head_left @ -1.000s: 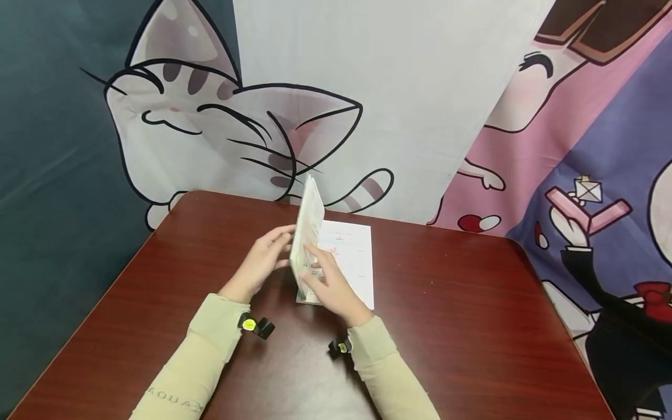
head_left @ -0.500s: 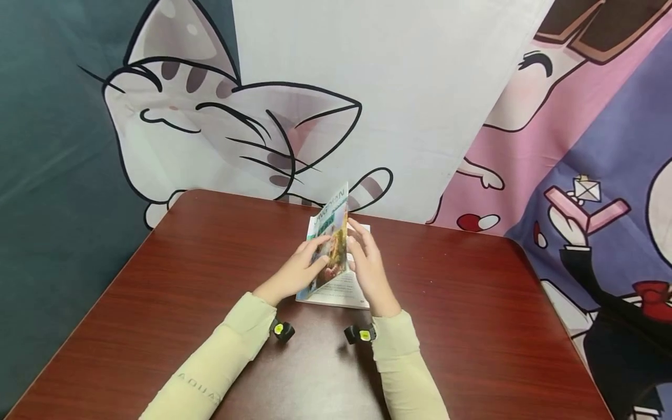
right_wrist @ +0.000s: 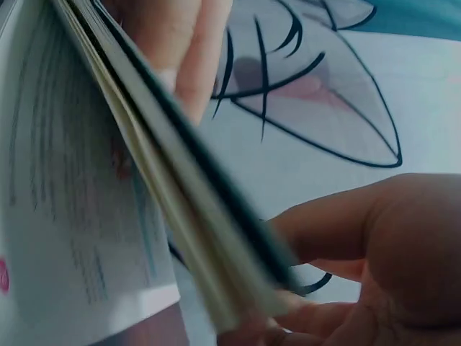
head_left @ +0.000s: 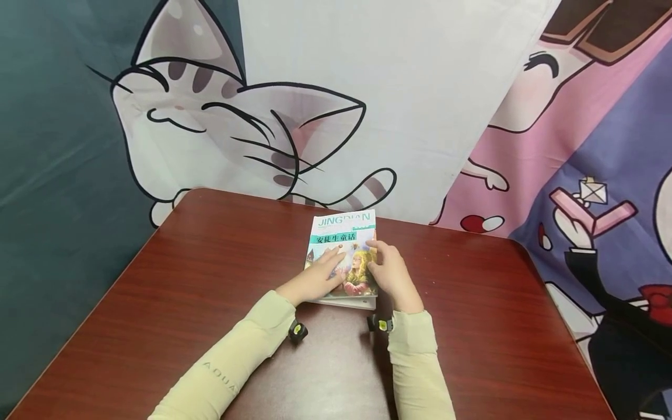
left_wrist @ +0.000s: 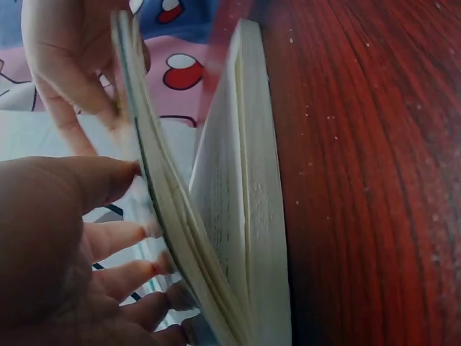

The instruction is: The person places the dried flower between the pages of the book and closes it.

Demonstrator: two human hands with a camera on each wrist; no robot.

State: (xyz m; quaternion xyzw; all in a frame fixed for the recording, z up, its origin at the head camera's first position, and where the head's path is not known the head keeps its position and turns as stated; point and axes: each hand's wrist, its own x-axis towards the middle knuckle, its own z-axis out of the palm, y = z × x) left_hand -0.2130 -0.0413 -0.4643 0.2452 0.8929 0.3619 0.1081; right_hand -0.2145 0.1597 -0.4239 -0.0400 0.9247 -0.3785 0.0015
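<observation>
A paperback book (head_left: 343,226) lies at the table's far middle, with a green title band and a painted figure on its cover. My left hand (head_left: 315,278) rests on the cover, its fingers spread. At the right edge, my right hand (head_left: 395,273) pinches the cover and upper pages between thumb and fingers. From the side, the left wrist view has the book (left_wrist: 263,209) partly open, its upper part tilted above the lower one; the left hand's fingers touch the cover. Printed text shows on an inner page (right_wrist: 65,166) in the right wrist view.
The dark red wooden table (head_left: 488,326) runs up to a fabric backdrop (head_left: 409,105) printed with a cartoon cat and figures. Small black wrist cameras (head_left: 298,331) sit at both cuffs of the pale sleeves (head_left: 226,364).
The book's raised part has swung over from left to right and come down, so the front cover now faces up. Both hands have moved right with it.
</observation>
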